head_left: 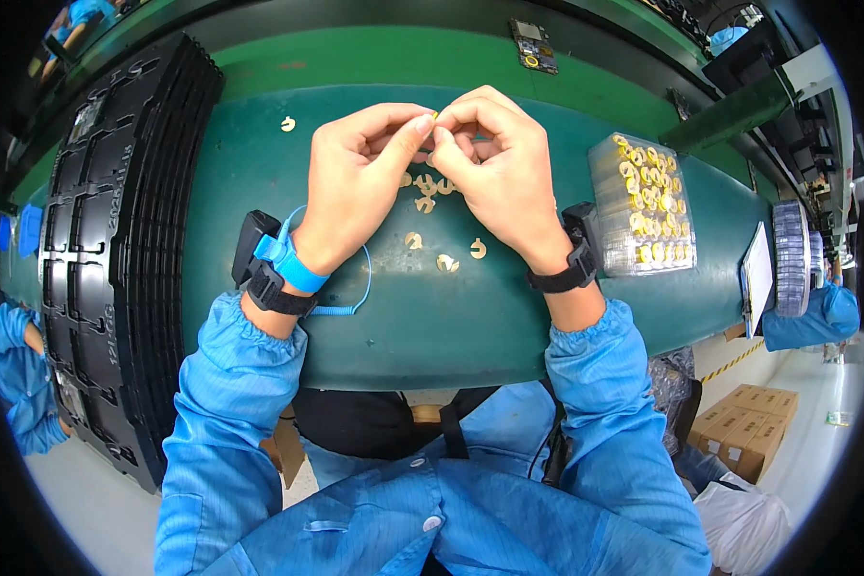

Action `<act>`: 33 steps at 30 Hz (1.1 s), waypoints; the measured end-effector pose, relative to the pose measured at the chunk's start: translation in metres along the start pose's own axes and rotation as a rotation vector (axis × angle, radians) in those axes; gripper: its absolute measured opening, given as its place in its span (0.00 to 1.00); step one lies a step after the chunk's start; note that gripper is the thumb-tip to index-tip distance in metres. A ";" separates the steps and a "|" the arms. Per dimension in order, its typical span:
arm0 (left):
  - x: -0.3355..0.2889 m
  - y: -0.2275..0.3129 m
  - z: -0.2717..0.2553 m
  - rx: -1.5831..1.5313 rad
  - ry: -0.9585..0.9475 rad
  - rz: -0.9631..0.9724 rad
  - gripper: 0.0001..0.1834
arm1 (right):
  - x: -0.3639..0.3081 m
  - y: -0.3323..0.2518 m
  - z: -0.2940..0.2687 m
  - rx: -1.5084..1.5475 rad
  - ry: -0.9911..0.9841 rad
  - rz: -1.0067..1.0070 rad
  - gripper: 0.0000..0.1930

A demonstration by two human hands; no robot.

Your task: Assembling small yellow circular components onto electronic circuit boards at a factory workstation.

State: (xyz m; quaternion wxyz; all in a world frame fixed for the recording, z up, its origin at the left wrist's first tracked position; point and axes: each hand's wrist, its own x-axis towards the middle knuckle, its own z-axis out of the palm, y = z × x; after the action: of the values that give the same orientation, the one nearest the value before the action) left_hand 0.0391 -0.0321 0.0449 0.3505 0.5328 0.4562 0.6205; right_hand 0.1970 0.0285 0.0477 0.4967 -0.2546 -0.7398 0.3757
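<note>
Hands: together above the far half of the green counter [432, 336]. Left hand [360, 178] and right hand [504, 173] meet at the fingertips, both pinched on a small yellow piece [436, 115]. Only a sliver of it shows; whether a disc is joined to it cannot be determined, as the fingers cover the rest.

Loose stock: a cluster of notched pale discs [425, 182] lies on the counter just below the hands, some overlapping and partly hidden. Three more lie apart, nearer the person: a left disc [414, 240], a middle disc [447, 262] and a right disc [478, 249]. A far disc [288, 124] sits alone, well to the left.

Tray: a clear tray [602, 206] stands on the counter to the right of the hands. It carries several rows of pale discs with yellow parts, and appears largely filled. Whether every place is occupied cannot be confirmed at this resolution.

Progress: judged partial. One piece is in hand and unfinished as far as can be seen; the loose discs lie outside the tray and are not yet dealt with. The condition of individual pieces in the tray is too small to verify.
</note>
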 end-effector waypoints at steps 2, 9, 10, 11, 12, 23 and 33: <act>0.001 0.001 0.002 -0.040 -0.024 0.004 0.10 | -0.001 -0.002 0.000 0.035 -0.011 0.060 0.04; 0.006 0.001 -0.007 -0.246 -0.013 -0.100 0.10 | -0.002 -0.009 0.002 0.306 0.003 0.156 0.03; 0.007 0.002 -0.009 -0.295 0.004 -0.135 0.10 | -0.001 -0.009 0.001 0.291 0.027 0.159 0.03; 0.008 0.002 -0.010 -0.293 0.003 -0.132 0.10 | -0.001 -0.009 -0.001 0.276 0.051 0.163 0.03; 0.008 0.000 -0.011 -0.226 0.048 -0.114 0.10 | 0.000 -0.009 -0.004 0.277 0.052 0.160 0.03; 0.006 -0.003 -0.008 0.314 0.024 0.169 0.08 | 0.004 -0.012 -0.012 0.525 -0.144 0.654 0.15; 0.005 -0.004 -0.006 0.360 0.058 0.262 0.07 | 0.005 -0.014 -0.020 0.790 -0.183 0.878 0.14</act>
State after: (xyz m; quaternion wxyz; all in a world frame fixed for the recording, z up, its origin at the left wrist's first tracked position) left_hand 0.0317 -0.0275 0.0431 0.1532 0.6235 0.4964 0.5842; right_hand 0.2138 0.0304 0.0664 0.2864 -0.2993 -0.4094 0.8129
